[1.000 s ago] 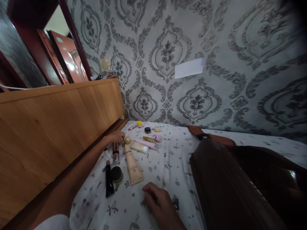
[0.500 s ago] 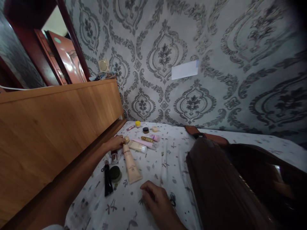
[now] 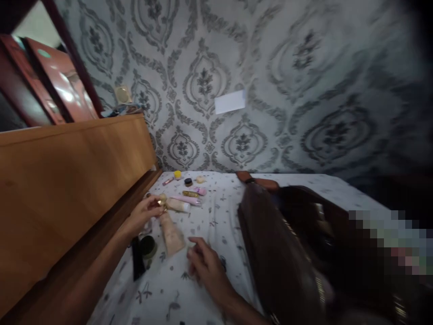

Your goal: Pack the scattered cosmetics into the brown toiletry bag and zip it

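Observation:
My left hand (image 3: 146, 213) reaches over the bed, its thumb and fingers closed at the gold-capped end of a beige squeeze tube (image 3: 172, 237). The tube is smeared by motion. Close below that hand are a dark green-lidded jar (image 3: 148, 246) and a slim black tube (image 3: 137, 259). Beyond its fingertips lie a cream tube with a white cap (image 3: 178, 206), a pink tube (image 3: 186, 199) and a gold tube (image 3: 190, 194). My right hand (image 3: 207, 266) hovers low over the sheet, index finger stretched and the others loosely curled, holding nothing.
A large dark brown bag (image 3: 267, 243) with a tan strap (image 3: 259, 180) takes up the right side. Along the left runs a wooden headboard (image 3: 84, 167). Near the patterned wall (image 3: 203, 58) stand a yellow-lidded jar (image 3: 177, 174), a black-lidded jar (image 3: 188, 182) and a cream jar (image 3: 200, 179).
The camera view has turned right, so more of the bag's inside shows. The beige tube has shifted slightly under my left hand. My right hand's fingers have spread a little.

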The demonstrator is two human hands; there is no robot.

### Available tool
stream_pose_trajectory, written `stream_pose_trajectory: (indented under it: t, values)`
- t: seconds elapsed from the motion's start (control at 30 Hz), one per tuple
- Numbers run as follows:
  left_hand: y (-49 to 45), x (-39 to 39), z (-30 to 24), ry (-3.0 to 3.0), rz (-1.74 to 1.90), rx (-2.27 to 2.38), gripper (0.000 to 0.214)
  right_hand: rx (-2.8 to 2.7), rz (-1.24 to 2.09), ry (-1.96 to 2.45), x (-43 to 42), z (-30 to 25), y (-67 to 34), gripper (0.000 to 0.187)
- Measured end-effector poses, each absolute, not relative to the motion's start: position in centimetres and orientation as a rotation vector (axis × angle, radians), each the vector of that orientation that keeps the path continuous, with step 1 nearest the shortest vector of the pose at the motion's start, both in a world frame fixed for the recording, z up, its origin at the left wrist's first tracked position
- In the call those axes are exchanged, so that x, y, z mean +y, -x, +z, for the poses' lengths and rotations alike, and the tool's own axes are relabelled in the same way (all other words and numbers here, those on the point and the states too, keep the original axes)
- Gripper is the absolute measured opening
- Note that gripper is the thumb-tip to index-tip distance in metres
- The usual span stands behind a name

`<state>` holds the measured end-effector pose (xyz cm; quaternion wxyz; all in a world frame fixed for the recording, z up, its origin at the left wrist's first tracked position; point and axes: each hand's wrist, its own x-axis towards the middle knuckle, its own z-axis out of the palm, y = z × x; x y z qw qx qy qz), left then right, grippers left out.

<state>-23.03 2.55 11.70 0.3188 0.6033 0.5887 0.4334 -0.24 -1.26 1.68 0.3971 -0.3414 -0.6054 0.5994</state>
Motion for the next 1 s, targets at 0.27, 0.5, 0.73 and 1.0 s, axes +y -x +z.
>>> stream_pose_trajectory:
  t: [0.27, 0.5, 0.73, 1.0]
  values:
    - [17.1, -3.1, 9.2, -1.375, 1.149, 1.488, 0.037, -1.633, 1.479, 0.841, -1.3, 2.2, -0.2, 0.030]
    - [16.9, -3.4, 4.7, -1.330, 1.343, 1.578, 0.050, -1.658, 1.186, 0.936, -1.4, 1.2, 0.3, 0.040]
    - [15.9, -2.5, 3.2, -1.568, 1.265, 1.751, 0.045, -1.663, 1.069, 0.833, -0.9, 0.7, 0.4, 0.045]
    - [15.3, -3.5, 2.7, -2.070, 1.091, 1.771, 0.023, -1.618, 1.175, 0.771, -0.2, 0.3, 0.6, 0.027]
